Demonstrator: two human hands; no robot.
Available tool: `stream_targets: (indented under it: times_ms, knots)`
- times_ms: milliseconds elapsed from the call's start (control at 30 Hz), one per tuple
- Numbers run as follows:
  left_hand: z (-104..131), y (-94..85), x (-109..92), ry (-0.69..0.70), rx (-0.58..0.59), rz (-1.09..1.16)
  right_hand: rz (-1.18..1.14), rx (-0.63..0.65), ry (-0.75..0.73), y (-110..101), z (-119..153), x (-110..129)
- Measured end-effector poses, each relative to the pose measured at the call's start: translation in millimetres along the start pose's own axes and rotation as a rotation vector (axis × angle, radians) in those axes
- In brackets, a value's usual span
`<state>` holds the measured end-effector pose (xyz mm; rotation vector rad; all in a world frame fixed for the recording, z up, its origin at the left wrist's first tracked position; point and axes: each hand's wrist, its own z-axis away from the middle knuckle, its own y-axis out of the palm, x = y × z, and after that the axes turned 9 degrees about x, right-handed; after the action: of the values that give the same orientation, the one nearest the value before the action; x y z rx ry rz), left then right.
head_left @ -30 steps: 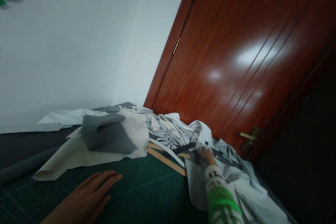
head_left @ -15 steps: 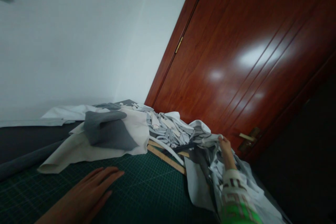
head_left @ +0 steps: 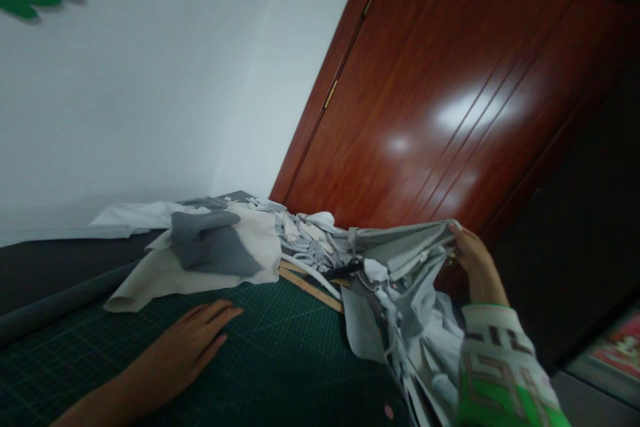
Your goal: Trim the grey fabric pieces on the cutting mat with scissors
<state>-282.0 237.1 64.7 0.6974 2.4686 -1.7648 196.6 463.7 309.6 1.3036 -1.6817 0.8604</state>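
Cloth (head_left: pixel 410 247) of pale grey, thin and limp, spans four to five o'clock; its upper edge is drawn into a long taut fold, and the lower part drops in loose creases among white and grey strips. The right hand (head_left: pixel 475 263), at four o'clock, has its fingers closed on the raised corner. The left hand (head_left: pixel 187 347), at seven to eight o'clock, is open, fingers stretched and near each other, holding nothing; whether it touches the green cutting mat (head_left: pixel 300 360) below it I cannot tell.

A heap of scraps (head_left: pixel 313 247) lies just below centre, toward six o'clock. Nearer along that line are a curved white strip (head_left: pixel 315 271) and flat wooden strips (head_left: pixel 315 292), any marks on them too small to read. At eight o'clock a dark grey piece (head_left: pixel 215 247) lies over a cream sheet (head_left: pixel 267 237). Grid lines cover the mat. The patterned sleeve (head_left: pixel 500 367) shows angular brown shapes and green. A colourful print (head_left: pixel 623 347) at the four o'clock edge is blurred.
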Motion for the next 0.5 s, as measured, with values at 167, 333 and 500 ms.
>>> stream_targets:
  times_ms: [167,333,500]
  knots:
    - [-1.0,-0.2,1.6,0.001,0.003,0.027,-0.033,-0.031,0.143,-14.3,19.6,34.4]
    - [-1.5,1.2,4.6,0.007,-0.032,0.051,-0.077,-0.161,0.028,-37.0,46.8,92.2]
    - [-3.3,6.0,8.5,-0.001,-0.138,0.059,-0.023,-0.121,-0.121,-51.7,84.1,146.4]
